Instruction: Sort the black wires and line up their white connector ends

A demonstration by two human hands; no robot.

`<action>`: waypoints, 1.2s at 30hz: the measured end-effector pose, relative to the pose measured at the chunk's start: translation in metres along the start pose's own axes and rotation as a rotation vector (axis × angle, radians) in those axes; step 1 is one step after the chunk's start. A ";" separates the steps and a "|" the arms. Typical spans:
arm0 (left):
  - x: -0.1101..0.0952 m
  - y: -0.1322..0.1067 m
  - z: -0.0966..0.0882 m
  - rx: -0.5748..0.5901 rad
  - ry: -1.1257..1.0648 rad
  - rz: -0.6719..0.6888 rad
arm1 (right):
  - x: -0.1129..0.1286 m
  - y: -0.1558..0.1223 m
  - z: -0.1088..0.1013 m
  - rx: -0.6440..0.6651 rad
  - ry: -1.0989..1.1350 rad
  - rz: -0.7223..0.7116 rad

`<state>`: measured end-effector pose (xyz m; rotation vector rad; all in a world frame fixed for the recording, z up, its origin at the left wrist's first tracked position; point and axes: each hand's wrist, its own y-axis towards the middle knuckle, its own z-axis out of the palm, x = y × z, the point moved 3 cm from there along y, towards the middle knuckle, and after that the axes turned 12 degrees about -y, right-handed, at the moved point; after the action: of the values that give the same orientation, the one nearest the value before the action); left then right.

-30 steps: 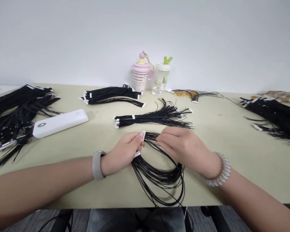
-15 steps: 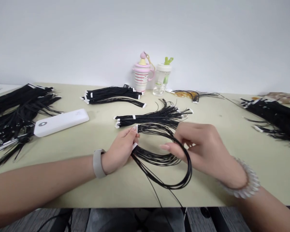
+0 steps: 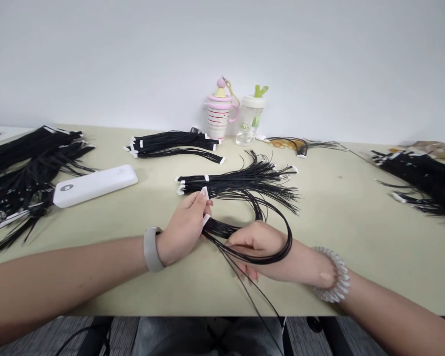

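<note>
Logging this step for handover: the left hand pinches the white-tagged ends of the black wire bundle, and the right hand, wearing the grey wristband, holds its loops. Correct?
Not quite: the head view shows the grey wristband on the left wrist; the right hand wears a clear coiled bracelet. The left hand pinches the white-tagged ends of the black wire bundle, and the right holds its loops.

On the bench (image 3: 385,257), a power bank (image 3: 95,186) lies right of the left wire pile (image 3: 25,168); a cup (image 3: 218,111) and bottle (image 3: 249,118) stand behind the middle wire bundles (image 3: 237,180), before the wall (image 3: 222,49).
</note>
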<state>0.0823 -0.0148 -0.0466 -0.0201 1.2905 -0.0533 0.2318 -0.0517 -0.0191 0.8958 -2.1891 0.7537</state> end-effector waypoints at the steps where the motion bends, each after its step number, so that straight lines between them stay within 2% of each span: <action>1: 0.000 0.000 0.000 -0.003 0.005 -0.014 | 0.001 0.000 0.000 -0.010 -0.021 -0.024; 5: 0.000 -0.002 0.000 -0.006 0.038 -0.043 | 0.006 0.003 0.000 -0.062 -0.092 -0.126; 9: -0.003 -0.004 0.002 -0.001 0.005 -0.041 | 0.008 -0.002 -0.011 -0.088 -0.271 -0.101; 13: -0.004 -0.004 0.005 0.034 -0.101 -0.062 | 0.005 -0.020 -0.041 -0.198 -0.469 0.048; 17: -0.001 -0.003 0.005 0.008 -0.172 -0.096 | -0.005 -0.041 -0.075 -0.385 -0.571 0.260; 19: 0.000 -0.001 0.004 0.001 -0.180 -0.101 | -0.010 -0.050 -0.087 -0.527 -0.528 0.361; 21: 0.001 0.000 0.003 -0.003 -0.164 -0.095 | -0.010 -0.057 -0.095 -0.793 -0.431 0.386; 22: 0.001 0.000 0.003 -0.002 -0.147 -0.088 | -0.009 -0.060 -0.098 -0.950 -0.351 0.342; 24: -0.001 -0.001 0.003 0.022 -0.100 -0.058 | -0.005 -0.064 -0.100 -1.213 -0.123 0.148; 26: -0.003 -0.003 0.004 0.060 -0.025 -0.022 | -0.003 -0.065 -0.100 -1.342 0.126 -0.080; 28: -0.006 -0.005 0.005 0.095 0.075 0.006 | 0.000 -0.063 -0.097 -1.363 0.277 -0.208; 30: -0.008 -0.008 0.006 0.117 0.179 0.047 | 0.002 -0.057 -0.091 -1.286 0.271 -0.215; 32: -0.011 -0.010 0.007 0.144 0.256 0.099 | 0.006 -0.047 -0.080 -1.114 0.116 -0.152; 34: -0.013 -0.013 0.008 0.169 0.306 0.128 | 0.009 -0.034 -0.068 -0.945 -0.135 -0.100; 36: -0.016 -0.014 0.010 0.191 0.325 0.137 | 0.011 -0.024 -0.057 -0.849 -0.376 -0.103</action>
<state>0.0874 -0.0284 -0.0282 0.2489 1.6037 -0.0640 0.2634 -0.0306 0.0308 0.7087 -2.4102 -0.4336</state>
